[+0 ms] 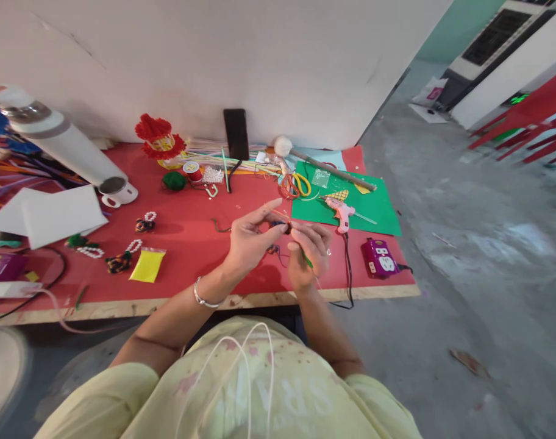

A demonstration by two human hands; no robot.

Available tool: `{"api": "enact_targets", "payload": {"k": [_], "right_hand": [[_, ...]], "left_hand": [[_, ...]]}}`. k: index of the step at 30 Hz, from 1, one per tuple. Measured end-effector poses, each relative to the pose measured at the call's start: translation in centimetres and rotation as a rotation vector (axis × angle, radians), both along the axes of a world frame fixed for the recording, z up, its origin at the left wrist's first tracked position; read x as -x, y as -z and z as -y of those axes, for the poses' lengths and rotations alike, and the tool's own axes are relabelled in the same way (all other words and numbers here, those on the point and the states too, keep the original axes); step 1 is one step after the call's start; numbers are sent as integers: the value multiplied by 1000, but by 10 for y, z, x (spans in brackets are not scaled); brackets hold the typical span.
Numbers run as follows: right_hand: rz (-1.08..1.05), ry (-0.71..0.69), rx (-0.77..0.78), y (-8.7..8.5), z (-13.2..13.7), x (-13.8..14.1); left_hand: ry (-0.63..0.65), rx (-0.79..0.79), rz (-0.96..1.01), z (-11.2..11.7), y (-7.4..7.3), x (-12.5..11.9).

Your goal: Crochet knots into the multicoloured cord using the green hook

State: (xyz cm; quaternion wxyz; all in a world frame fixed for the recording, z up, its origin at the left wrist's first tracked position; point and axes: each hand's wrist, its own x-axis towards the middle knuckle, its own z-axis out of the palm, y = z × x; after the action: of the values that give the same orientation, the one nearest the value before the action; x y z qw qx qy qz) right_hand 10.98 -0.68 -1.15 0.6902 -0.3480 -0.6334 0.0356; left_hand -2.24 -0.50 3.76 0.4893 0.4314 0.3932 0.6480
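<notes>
My left hand [248, 241] pinches a small dark multicoloured yarn piece [286, 228] between thumb and fingers, its index finger raised with a strand of yarn over it. Close against it, my right hand [311, 250] is closed round a thin crochet hook with a green grip [308, 261]; its working tip is hidden at the yarn piece. Below the left fingers lies a bit of dark yarn [273, 249] on the red table covering [186, 213]. Both hands are above the table, near its front edge.
Right of my hands are a pink glue gun [341, 213], yellow-handled scissors [302, 185], a green sheet [378, 213] and a purple power socket [381, 258]. Leftward lie a yellow packet [148, 264], beaded yarn pieces [118, 262] and a mug [117, 192]. A phone [236, 134] leans against the wall.
</notes>
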Motion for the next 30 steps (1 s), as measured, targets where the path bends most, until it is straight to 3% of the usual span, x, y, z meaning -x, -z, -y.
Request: {"api": "enact_targets", "payload": {"k": [3, 5, 10, 18, 22, 25, 28, 30], "right_hand": [[-32, -57, -16, 2, -7, -5], [-48, -159, 17, 1, -13, -11], [38, -362, 36, -13, -25, -36], [322, -587, 136, -52, -39, -79], [223, -714, 290, -50, -41, -80], [-29, -695, 362, -32, -34, -59], [-161, -476, 294, -14, -21, -34], [-108, -322, 219, -6, -15, -24]], "left_hand": [[233, 202, 298, -6, -8, 6], [309, 264, 362, -9, -14, 13], [354, 298, 354, -11, -20, 26], [447, 288, 237, -16, -18, 36], [489, 253, 161, -16, -15, 34], [424, 164, 102, -13, -10, 24], [267, 70, 27, -9, -4, 12], [189, 36, -41, -6, -3, 7]]}}
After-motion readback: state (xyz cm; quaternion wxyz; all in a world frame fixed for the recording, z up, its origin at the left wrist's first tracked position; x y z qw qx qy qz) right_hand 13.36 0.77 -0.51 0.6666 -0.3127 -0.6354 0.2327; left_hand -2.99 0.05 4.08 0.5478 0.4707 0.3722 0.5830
